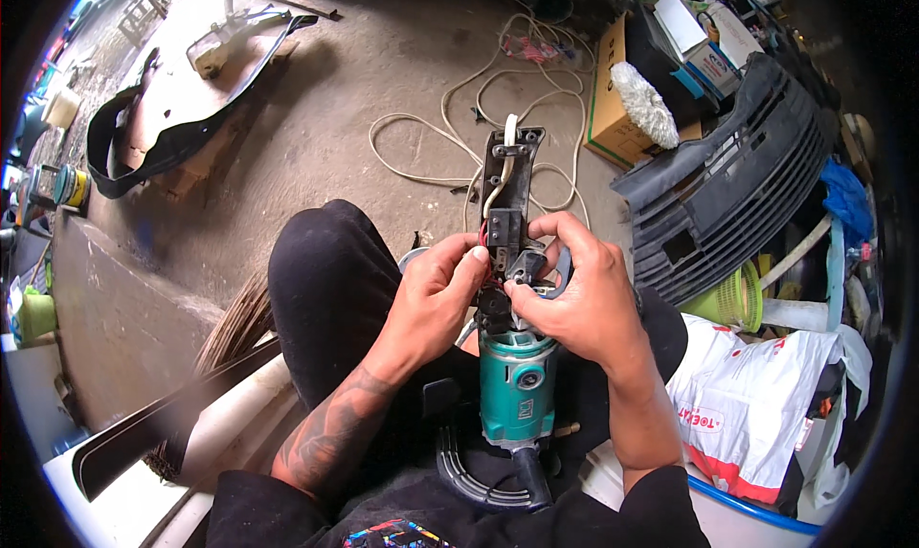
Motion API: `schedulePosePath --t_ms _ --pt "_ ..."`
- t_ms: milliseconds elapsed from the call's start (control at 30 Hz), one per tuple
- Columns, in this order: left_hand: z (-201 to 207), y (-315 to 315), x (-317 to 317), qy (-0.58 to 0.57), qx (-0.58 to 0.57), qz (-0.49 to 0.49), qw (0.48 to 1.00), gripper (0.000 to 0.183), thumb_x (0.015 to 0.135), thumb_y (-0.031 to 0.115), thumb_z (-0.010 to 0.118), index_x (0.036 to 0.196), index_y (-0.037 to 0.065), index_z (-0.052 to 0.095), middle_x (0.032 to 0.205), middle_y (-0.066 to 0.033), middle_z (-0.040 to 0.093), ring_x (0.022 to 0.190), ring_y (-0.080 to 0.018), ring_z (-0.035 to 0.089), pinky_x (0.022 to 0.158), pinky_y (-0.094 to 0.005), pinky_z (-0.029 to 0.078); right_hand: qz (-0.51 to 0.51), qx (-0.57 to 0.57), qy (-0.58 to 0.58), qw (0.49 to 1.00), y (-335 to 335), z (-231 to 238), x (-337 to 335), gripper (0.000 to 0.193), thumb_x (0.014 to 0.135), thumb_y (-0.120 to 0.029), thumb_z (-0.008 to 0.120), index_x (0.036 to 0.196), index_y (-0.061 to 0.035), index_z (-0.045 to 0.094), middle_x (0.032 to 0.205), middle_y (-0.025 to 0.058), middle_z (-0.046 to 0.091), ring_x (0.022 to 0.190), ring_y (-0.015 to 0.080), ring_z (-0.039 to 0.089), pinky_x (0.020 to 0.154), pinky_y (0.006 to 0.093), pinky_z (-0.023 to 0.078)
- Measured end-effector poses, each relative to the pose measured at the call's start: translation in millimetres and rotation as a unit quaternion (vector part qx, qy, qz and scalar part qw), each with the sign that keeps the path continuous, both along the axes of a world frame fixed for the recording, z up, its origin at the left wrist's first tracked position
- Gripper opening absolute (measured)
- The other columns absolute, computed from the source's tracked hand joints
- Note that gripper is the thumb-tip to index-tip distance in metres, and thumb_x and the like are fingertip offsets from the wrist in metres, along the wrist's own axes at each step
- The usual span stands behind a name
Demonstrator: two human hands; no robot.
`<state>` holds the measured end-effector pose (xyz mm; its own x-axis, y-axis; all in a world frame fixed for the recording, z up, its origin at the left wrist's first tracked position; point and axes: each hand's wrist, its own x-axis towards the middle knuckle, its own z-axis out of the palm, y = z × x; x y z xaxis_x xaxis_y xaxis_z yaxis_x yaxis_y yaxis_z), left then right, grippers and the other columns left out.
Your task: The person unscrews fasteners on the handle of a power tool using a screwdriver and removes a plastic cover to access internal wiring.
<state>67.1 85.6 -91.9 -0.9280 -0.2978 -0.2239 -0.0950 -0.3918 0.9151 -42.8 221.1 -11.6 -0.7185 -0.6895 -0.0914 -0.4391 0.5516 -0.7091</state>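
A power tool with a green motor housing (517,395) lies across my lap, its handle pointing away from me. The black handle shell (518,156) is opened up, so a black switch block (505,228) and wiring show inside. My left hand (431,294) is closed at the switch's left side, thumb and forefinger pinched at thin red wires (483,234). From the right, my right hand (586,290) curls round the handle's lower part, thumb pressed near the wire ends. The exact contact under both thumbs is partly hidden. A pale power cord (510,132) enters the handle's far end.
Beyond the tool, the cord lies looped on the concrete floor (383,60). A black grille (737,175), a cardboard box (608,108) and a white bag (747,395) crowd the right. At the far left rests a black curved trim part (124,175); a green basket (732,299) is at right.
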Motion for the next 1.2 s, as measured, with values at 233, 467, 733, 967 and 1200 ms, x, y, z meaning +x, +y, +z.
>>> schedulePosePath --t_ms 233,467,733,967,1200 --pt "2.0 -0.4 -3.8 0.001 0.082 0.015 0.997 0.033 0.106 0.023 0.049 0.106 -0.004 0.069 0.088 -0.0026 0.068 0.081 -0.0063 0.059 0.074 -0.0249 0.051 -0.002 0.018 0.013 1.000 0.5 0.3 -1.6 0.041 0.070 -0.016 0.079 0.104 -0.0037 0.061 0.066 0.0119 0.064 0.062 0.0271 0.069 0.061 0.0376 0.052" --pt "0.2 -5.6 -2.2 0.004 0.073 0.008 0.997 0.033 0.106 0.025 0.052 0.102 -0.003 0.070 0.087 -0.0037 0.070 0.078 -0.0073 0.062 0.068 -0.0242 0.049 0.004 0.012 0.020 1.000 -1.3 4.4 0.1 0.041 0.069 -0.016 0.079 0.105 -0.0036 0.061 0.066 0.0118 0.063 0.061 0.0263 0.068 0.060 0.0372 0.052" --pt "0.8 -0.3 -4.6 0.005 -0.079 0.022 0.997 0.032 0.106 0.021 0.052 0.095 -0.004 0.067 0.080 0.0014 0.064 0.072 -0.0049 0.054 0.065 -0.0225 0.045 0.006 0.009 0.022 1.000 1.9 1.3 0.2 0.041 0.070 -0.015 0.079 0.104 -0.0036 0.060 0.066 0.0116 0.064 0.061 0.0261 0.068 0.060 0.0374 0.052" --pt "13.3 2.7 -4.9 0.031 -0.071 0.031 0.996 0.029 0.105 0.018 0.053 0.112 -0.005 0.068 0.079 0.0016 0.064 0.072 -0.0040 0.054 0.062 -0.0222 0.045 0.017 -0.012 0.020 1.000 7.7 -1.1 -4.7 0.049 0.066 -0.023 0.086 0.105 -0.0042 0.063 0.067 0.0030 0.058 0.056 0.0112 0.054 0.054 0.0276 0.043" --pt "12.1 1.8 -3.3 0.016 -0.076 0.030 0.997 0.030 0.104 0.018 0.053 0.116 -0.005 0.068 0.077 0.0029 0.064 0.064 -0.0018 0.053 0.054 -0.0198 0.043 0.015 0.021 0.001 1.000 2.5 2.8 -2.9 0.046 0.071 -0.027 0.083 0.104 -0.0033 0.061 0.070 0.0126 0.065 0.065 0.0269 0.069 0.061 0.0386 0.052"
